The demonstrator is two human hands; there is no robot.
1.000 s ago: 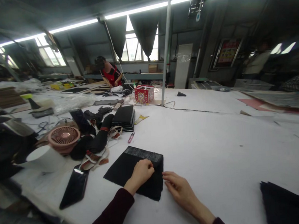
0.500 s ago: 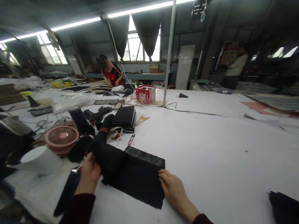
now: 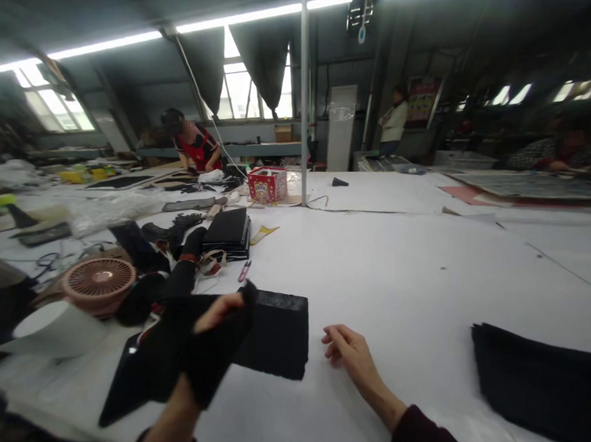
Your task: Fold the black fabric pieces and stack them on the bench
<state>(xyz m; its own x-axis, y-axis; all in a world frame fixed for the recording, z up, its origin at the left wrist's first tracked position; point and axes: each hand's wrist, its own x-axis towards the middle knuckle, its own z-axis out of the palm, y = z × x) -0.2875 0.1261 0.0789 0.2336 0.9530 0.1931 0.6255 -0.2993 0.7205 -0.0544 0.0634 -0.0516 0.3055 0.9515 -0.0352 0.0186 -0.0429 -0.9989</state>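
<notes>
A piece of black fabric (image 3: 277, 335) lies on the white tabletop in front of me, with a shinier strip along its far edge. My left hand (image 3: 221, 315) is closed on a black fabric flap, raised and partly draped over the hand and wrist; motion blurs it. Whether the flap joins the flat piece, I cannot tell. My right hand (image 3: 351, 351) rests just right of the flat piece, apart from it, fingers loosely bent and holding nothing. Farther right lies another black fabric stack (image 3: 550, 379). Pink thread snips (image 3: 244, 271) lie beyond the flat piece.
At the left stand a pink fan (image 3: 100, 281) and a white curved sheet (image 3: 57, 332). A stack of black pieces (image 3: 227, 233) sits farther back, near a red patterned box (image 3: 268, 184) and a metal pole (image 3: 305, 107). A co-worker (image 3: 198, 143) leans over the table's far side.
My left hand has lifted the black fabric and swung it up and right. My right hand has let go of the fabric's right edge. The view has turned right.
</notes>
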